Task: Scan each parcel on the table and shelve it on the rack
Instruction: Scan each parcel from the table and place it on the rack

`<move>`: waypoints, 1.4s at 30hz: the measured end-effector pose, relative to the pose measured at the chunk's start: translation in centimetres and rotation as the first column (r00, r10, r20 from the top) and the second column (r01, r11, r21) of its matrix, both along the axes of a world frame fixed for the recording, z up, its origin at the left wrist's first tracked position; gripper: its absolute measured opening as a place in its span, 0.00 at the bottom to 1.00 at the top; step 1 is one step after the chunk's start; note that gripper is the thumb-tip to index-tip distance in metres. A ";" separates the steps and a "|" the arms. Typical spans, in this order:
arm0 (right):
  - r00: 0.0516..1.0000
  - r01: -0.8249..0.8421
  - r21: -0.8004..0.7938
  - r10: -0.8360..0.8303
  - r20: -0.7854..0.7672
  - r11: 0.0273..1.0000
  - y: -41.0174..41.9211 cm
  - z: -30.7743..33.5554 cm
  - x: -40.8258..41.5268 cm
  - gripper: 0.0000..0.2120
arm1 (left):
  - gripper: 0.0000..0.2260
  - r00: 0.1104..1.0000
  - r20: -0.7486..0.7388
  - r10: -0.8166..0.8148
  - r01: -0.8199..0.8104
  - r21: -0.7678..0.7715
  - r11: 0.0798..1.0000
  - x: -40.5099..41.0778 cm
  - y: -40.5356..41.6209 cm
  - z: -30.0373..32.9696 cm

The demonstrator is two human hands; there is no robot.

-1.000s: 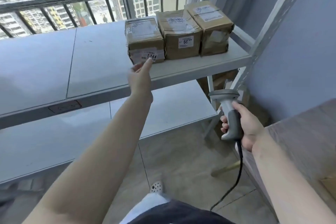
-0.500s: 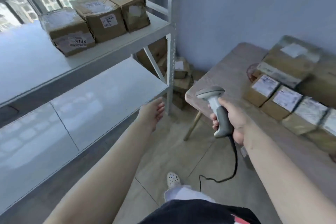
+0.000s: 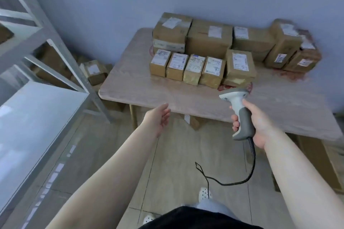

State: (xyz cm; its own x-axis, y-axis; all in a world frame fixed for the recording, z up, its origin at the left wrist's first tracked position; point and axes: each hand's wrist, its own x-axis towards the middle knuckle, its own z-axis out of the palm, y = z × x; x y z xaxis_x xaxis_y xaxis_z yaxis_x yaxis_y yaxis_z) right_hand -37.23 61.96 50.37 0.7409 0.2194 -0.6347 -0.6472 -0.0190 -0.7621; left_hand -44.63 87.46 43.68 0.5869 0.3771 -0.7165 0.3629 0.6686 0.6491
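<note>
Several brown cardboard parcels with white labels stand on the pale wooden table: a front row of small ones and larger boxes behind, against the blue wall. My right hand grips a grey and white barcode scanner above the table's near edge, its head toward the parcels and its black cable hanging to the floor. My left hand is empty, fingers relaxed, just short of the table's front edge. The white metal rack stands at the left.
More cardboard boxes lie on the floor behind the rack's legs and under the table. A rack shelf juts out at lower left. Tiled floor lies between rack and table, with my feet in white shoes on it.
My view has swung right from the rack's shelved parcels to the table. My left hand left the shelved box and now reaches toward the table. The scanner stays in my right hand.
</note>
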 end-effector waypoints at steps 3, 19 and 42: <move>0.996 0.092 0.013 -0.092 0.020 0.996 -6.3 0.1 2.8 0.20 | 0.09 0.995 0.039 -0.087 0.088 -0.024 0.996 5.2 -6.0 0.0; 0.939 0.340 -0.065 -0.335 0.078 0.938 -29.2 1.1 19.6 0.25 | 0.24 0.988 -0.026 -0.155 0.151 -0.129 0.980 27.4 -26.6 -0.8; 0.977 0.201 -0.083 -0.206 -0.062 0.976 -26.4 -2.9 39.2 0.22 | 0.43 0.903 -0.371 0.215 -0.223 0.022 0.975 44.4 -22.2 -11.3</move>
State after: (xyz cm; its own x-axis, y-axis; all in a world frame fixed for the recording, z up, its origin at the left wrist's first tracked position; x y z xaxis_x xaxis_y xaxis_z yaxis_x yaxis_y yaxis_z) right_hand 1.98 35.55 47.50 0.7180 0.0176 -0.6958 -0.6953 0.0624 -0.7160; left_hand -0.21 65.29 32.37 0.1835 0.4484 -0.8748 0.4164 0.7707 0.4824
